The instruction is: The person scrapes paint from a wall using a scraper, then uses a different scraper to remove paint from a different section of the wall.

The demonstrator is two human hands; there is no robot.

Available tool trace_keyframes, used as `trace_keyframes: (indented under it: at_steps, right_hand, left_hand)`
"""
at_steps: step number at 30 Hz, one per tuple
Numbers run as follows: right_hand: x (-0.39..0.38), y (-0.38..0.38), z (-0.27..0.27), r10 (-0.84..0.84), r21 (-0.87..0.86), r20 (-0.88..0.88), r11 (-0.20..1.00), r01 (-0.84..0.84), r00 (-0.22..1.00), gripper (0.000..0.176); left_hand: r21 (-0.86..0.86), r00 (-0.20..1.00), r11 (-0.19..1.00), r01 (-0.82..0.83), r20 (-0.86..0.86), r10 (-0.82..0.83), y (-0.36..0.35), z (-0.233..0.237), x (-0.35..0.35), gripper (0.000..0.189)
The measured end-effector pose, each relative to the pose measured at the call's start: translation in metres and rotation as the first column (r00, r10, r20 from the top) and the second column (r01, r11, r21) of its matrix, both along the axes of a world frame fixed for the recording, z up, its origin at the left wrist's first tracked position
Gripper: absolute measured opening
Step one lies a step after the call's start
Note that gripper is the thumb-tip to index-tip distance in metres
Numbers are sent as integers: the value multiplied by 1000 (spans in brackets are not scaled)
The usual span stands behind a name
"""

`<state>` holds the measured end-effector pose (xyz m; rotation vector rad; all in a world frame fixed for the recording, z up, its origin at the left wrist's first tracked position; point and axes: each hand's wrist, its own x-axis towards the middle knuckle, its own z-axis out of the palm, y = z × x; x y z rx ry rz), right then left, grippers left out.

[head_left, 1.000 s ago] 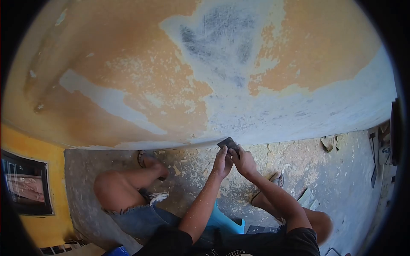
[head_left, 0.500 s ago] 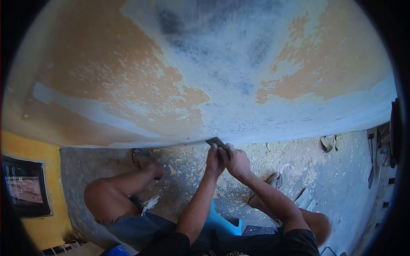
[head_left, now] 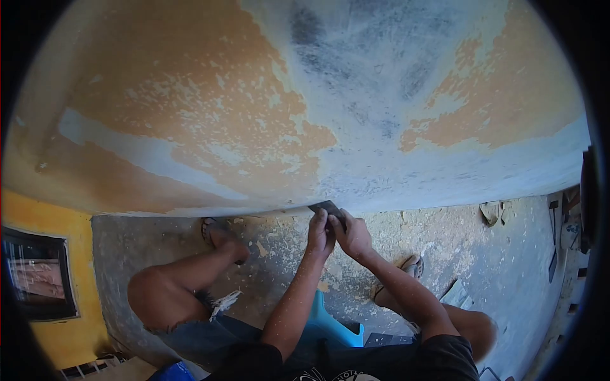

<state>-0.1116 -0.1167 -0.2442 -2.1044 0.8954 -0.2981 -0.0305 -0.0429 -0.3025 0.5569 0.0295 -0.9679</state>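
Note:
A dark flat rectangular piece is held between my two hands at the lower part of the wall, its upper edge at the wall surface. My left hand grips its lower left side, fingers closed. On its right side, my right hand is closed round it too. The wall has a whitish, grey-smudged middle and orange patches with flaking edges on both sides.
Below me is a light blue plastic stool on the speckled concrete floor. My knees spread to both sides. A yellow wall with a dark-framed opening stands left. Debris lies by the wall at right.
The wall's patches have shifted right and slightly down in view. Both hands still hold the dark piece, in nearly the same place, with their fingers a little farther apart.

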Motion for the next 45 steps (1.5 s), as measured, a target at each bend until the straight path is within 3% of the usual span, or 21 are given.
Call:
trace_keyframes:
  at_steps: [4, 6, 8, 10, 12, 15, 19, 21, 27, 28, 29, 30, 32, 34, 37, 40, 42, 45]
  right_hand:
    - [19, 1, 48, 113, 75, -85, 991, -107, 990, 41]
    - [17, 6, 42, 81, 88, -63, 993, -76, 995, 41]
    - [12, 14, 23, 58, 89, -33, 995, -55, 998, 41]
    - [6, 15, -1, -8, 139, -28, 990, 12, 1000, 42]
    - [12, 20, -8, -21, 197, 25, 980, 16, 999, 41]
    - [33, 45, -21, -236, 350, 349, 931, 108, 907, 34]
    - [38, 57, -27, -295, 364, 286, 914, 182, 912, 34]
    - [39, 57, -24, -316, 379, 295, 905, 193, 902, 34]
    - [38, 50, -39, -254, 379, 334, 918, 118, 908, 34]
    - [42, 50, -30, -259, 368, 328, 921, 130, 908, 34]
    - [45, 45, -23, -180, 225, 252, 967, 124, 951, 35]
    - [44, 46, -18, -177, 241, 240, 963, 119, 954, 35]
    - [41, 43, -5, -213, 377, 343, 923, 74, 915, 37]
    - [38, 50, -29, -224, 320, 394, 943, 96, 891, 35]
    - [49, 53, -24, -269, 361, 499, 929, 85, 824, 32]
    - [53, 46, 14, -232, 430, 429, 903, 29, 873, 33]
    - [54, 52, 3, -245, 401, 451, 915, 50, 858, 33]
    - [55, 64, -10, -274, 317, 518, 941, 116, 810, 36]
  left_hand:
    - [-26, 997, 997, -72, -10, 72, 10, 13, 13, 30]
    - [-55, 999, 997, -49, -14, 48, 16, 8, 15, 30]
    - [88, 998, 996, -19, 67, 13, 18, 6, 13, 30]
    - [119, 998, 993, -21, 63, 13, 16, 0, 8, 28]
    - [182, 995, 979, -87, 57, 78, 18, 2, 8, 27]
    - [256, 978, 963, -83, 208, 29, 30, 10, 27, 23]
    - [338, 969, 934, -115, 244, 32, 33, 26, 30, 20]
    - [331, 974, 937, -107, 226, 31, 32, 8, 30, 19]
    - [326, 963, 927, -185, 250, 104, 30, -1, 27, 19]
    - [332, 963, 925, -184, 250, 102, 29, 15, 32, 19]
    - [301, 948, 936, -183, 306, 87, 29, 31, 37, 19]
    - [278, 931, 943, -183, 357, 75, 30, 42, 38, 19]
    - [253, 935, 952, -171, 345, 76, 32, 25, 37, 20]
    - [383, 946, 906, -181, 318, 55, 32, 18, 30, 21]
    - [351, 932, 916, -192, 358, 58, 31, 44, 42, 20]
    - [288, 889, 924, -251, 447, 102, 31, 67, 43, 17]
    - [306, 907, 926, -222, 413, 81, 37, 46, 44, 14]
    - [374, 908, 873, -312, 387, 158, 33, 62, 36, 14]
